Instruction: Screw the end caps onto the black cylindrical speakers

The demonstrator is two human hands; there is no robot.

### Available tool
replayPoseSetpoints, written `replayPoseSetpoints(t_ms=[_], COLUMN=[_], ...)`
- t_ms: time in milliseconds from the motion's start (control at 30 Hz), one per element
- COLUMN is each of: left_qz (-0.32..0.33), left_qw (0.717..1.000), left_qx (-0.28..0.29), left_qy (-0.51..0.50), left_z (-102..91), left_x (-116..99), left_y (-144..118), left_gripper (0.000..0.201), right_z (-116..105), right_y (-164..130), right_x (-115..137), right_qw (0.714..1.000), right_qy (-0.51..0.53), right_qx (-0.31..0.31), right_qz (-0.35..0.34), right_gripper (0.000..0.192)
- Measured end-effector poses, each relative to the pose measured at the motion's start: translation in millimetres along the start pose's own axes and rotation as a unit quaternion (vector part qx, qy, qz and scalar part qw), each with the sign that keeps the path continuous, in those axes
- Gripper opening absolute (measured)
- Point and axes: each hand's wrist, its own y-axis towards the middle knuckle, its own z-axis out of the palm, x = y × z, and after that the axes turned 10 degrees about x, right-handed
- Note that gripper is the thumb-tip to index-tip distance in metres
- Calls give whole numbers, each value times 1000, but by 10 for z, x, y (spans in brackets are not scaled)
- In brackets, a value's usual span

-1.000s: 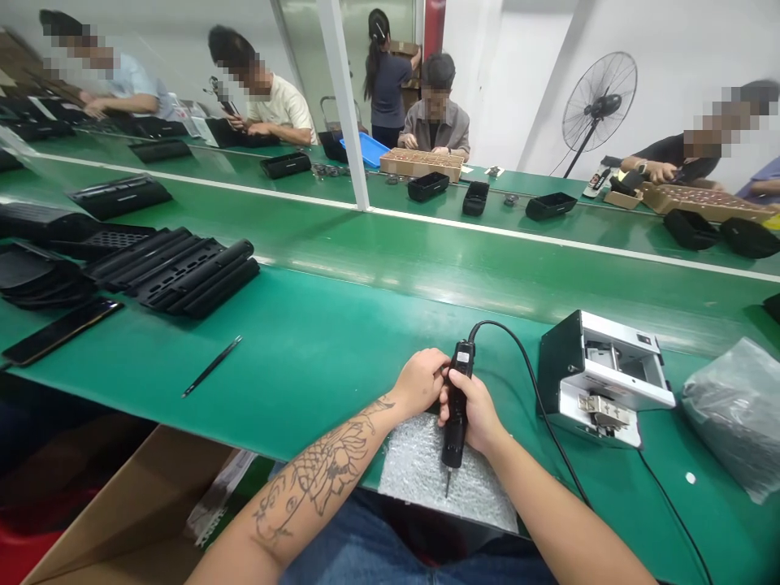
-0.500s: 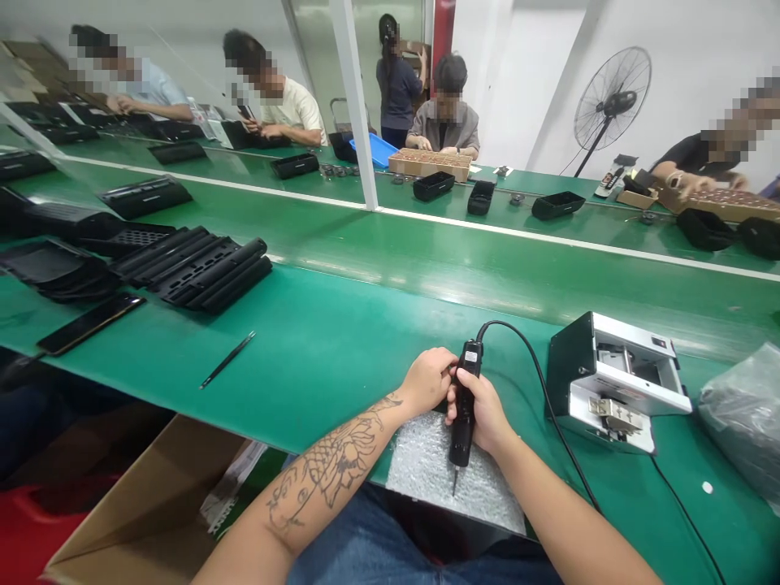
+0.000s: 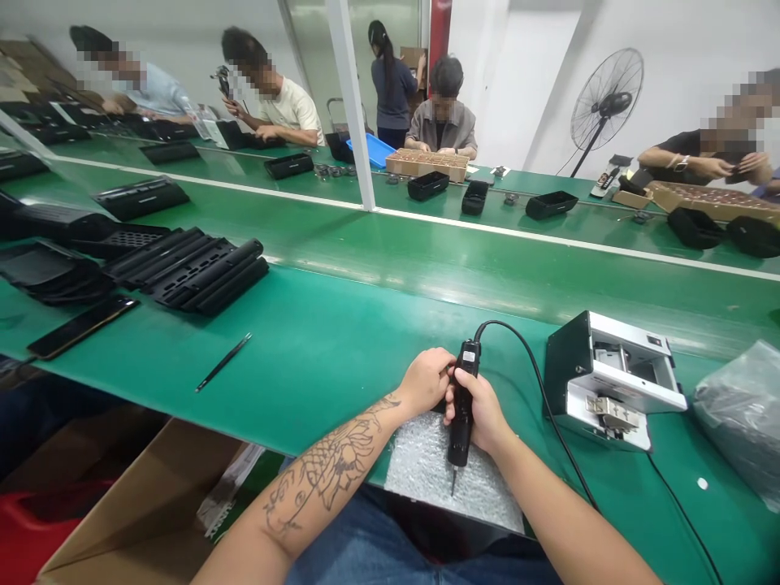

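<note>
My right hand [image 3: 484, 406] is wrapped round a black electric screwdriver [image 3: 461, 422], its cord end up and its thin bit pointing down toward me. Under the bit lies a sheet of bubble wrap [image 3: 420, 467] at the table's near edge. My left hand [image 3: 428, 378] is closed close beside the screwdriver's upper part, its fingertips bent inward. What those fingers hold, if anything, is hidden. A small part of something dark shows below the left hand, too covered to name.
Right of my hands stands a white-and-black screw feeder [image 3: 627, 390], with a plastic bag [image 3: 743, 414] beyond it. To the left lie tweezers [image 3: 223, 361], a phone [image 3: 82, 327] and stacked black housings [image 3: 201, 272]. A conveyor [image 3: 426, 256] runs ahead; several co-workers sit across it.
Both my hands and the screwdriver hold nearly the same pose; the view shifts slightly. Across the conveyor, the co-worker at right now holds a dark piece up in both hands.
</note>
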Motion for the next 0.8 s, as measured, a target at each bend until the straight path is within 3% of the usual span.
replayPoseSetpoints(t_ms=[800], left_qz=[-5], left_qw=[1000], left_qx=[0], left_qy=[-2], left_z=[7], left_x=[7], left_y=[2], left_gripper=[19], right_z=[-25], right_y=[-4], right_x=[-7], right_qw=[1000], right_qy=[5], right_qx=[0], right_qz=[4], right_gripper=[49])
